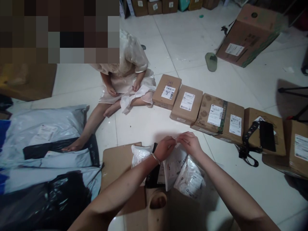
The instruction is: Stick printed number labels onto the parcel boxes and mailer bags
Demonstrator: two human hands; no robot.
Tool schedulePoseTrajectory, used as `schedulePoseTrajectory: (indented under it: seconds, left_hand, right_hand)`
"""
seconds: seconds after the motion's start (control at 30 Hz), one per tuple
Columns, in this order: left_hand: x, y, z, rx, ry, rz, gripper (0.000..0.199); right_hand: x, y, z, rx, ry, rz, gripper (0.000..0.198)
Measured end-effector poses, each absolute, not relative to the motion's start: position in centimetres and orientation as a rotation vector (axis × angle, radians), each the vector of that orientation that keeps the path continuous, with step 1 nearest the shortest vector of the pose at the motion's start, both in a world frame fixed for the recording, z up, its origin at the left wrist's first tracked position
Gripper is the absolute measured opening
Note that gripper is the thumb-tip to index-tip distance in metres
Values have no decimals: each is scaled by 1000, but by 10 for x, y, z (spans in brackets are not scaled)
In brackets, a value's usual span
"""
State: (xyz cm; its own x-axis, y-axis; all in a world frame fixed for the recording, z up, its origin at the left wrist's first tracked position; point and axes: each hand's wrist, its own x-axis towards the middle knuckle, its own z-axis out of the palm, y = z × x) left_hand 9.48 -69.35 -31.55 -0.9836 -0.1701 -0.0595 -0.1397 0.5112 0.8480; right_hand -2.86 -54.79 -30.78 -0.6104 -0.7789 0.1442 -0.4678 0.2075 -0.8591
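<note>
My left hand [165, 148], with a bracelet at the wrist, and my right hand [191, 143] meet close together in front of me. Both have their fingers pinched at the top edge of a white mailing bag [176, 158] with a printed label. What the fingertips do exactly is too small to make out. A clear-wrapped white parcel [191, 181] with a label lies beside the bag, below my right hand. Under my left forearm are a white bubble-wrapped packet [141, 154] and a black packet [152, 175], both partly covered.
Labelled cardboard boxes [186, 104] stand in a row at the right, one with a black phone-like object [267, 136] and strap on top. Grey and black mailing bags [48, 128] pile up at the left. A person [125, 73] sits on the floor ahead. A slipper [211, 62] lies farther off.
</note>
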Motion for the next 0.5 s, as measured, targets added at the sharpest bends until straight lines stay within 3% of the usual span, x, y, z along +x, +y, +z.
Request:
schedulePoseTrajectory:
  seconds: [0.13,0.23,0.37,0.5]
  left_hand:
    - [94,-695,-320,411,-2572,-1732,26]
    - [92,-701,-334,677,-2422,-1902,24]
    - [89,-712,-350,1043,-2281,-1977,17]
    - [82,-702,-327,1178,-2204,-1646,56]
  right_hand:
    - [-37,-555,-312,-342,1837,-1668,24]
    - [-48,-563,-317,-40,1645,-1817,30]
    - [-62,-570,-315,52,1693,-1924,36]
    - [-63,-572,-301,-404,2481,-1868,29]
